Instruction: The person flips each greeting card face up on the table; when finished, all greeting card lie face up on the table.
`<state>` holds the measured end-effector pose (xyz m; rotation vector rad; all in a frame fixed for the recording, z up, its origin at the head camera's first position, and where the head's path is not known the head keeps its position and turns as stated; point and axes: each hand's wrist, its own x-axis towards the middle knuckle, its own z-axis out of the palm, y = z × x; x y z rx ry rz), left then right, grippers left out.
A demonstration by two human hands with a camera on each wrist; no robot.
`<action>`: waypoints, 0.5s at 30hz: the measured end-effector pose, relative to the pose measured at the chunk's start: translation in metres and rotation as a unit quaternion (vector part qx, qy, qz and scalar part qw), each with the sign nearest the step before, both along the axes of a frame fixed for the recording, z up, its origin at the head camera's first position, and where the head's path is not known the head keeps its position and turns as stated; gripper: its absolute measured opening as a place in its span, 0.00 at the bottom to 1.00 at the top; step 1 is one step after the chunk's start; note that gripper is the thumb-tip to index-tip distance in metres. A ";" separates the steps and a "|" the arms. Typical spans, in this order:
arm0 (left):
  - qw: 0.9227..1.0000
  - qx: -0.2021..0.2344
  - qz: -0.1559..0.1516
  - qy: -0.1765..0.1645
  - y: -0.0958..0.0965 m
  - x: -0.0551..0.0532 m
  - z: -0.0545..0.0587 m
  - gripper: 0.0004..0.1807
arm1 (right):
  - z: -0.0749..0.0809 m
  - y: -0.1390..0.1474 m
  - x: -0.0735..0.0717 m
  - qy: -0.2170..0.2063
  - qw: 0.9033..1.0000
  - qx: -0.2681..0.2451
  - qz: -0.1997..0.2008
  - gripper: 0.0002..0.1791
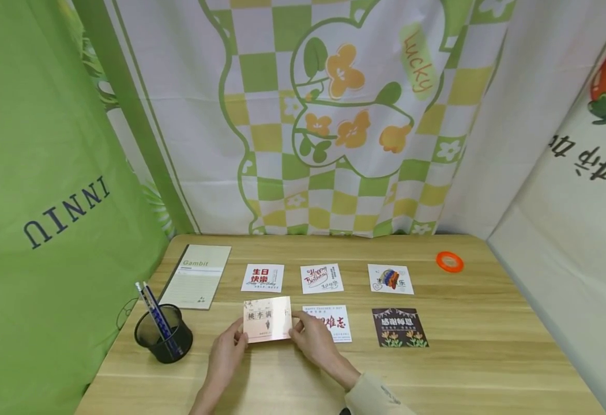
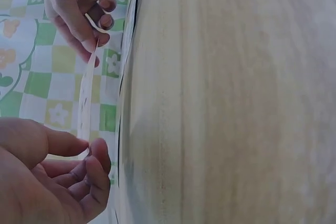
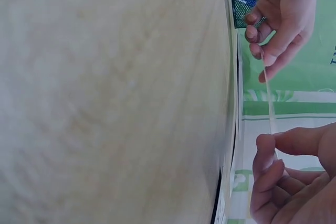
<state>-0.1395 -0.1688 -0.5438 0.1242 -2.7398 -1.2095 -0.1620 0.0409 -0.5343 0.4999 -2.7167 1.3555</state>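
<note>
A pale pink greeting card (image 1: 266, 320) with dark Chinese characters is held above the table, light glaring off its right part. My left hand (image 1: 226, 353) pinches its left edge between thumb and fingers. At the opposite edge, my right hand (image 1: 317, 341) pinches it the same way. In both wrist views the card (image 2: 85, 98) appears nearly edge-on, raised off the tabletop. Behind the right hand lies a white card with red lettering (image 1: 338, 324), partly covered by that hand.
Along the back lie a red-lettered birthday card (image 1: 263, 278), a "Happy Birthday" card (image 1: 322, 279) and a card with a colourful drawing (image 1: 391, 279). A dark card (image 1: 400, 327) lies right. Also there: a notebook (image 1: 196, 276), a mesh pen holder (image 1: 164, 334) and an orange tape roll (image 1: 450, 261).
</note>
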 end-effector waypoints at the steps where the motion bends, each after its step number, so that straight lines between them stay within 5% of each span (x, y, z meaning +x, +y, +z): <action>1: 1.000 0.005 -0.004 -0.006 -0.001 0.000 -0.001 0.22 | 0.000 0.000 0.000 0.002 1.000 0.002 -0.002 0.22; 15: 0.999 -0.020 0.007 -0.029 -0.001 0.000 -0.001 0.20 | 0.001 -0.003 0.003 -0.031 1.000 0.003 -0.001 0.23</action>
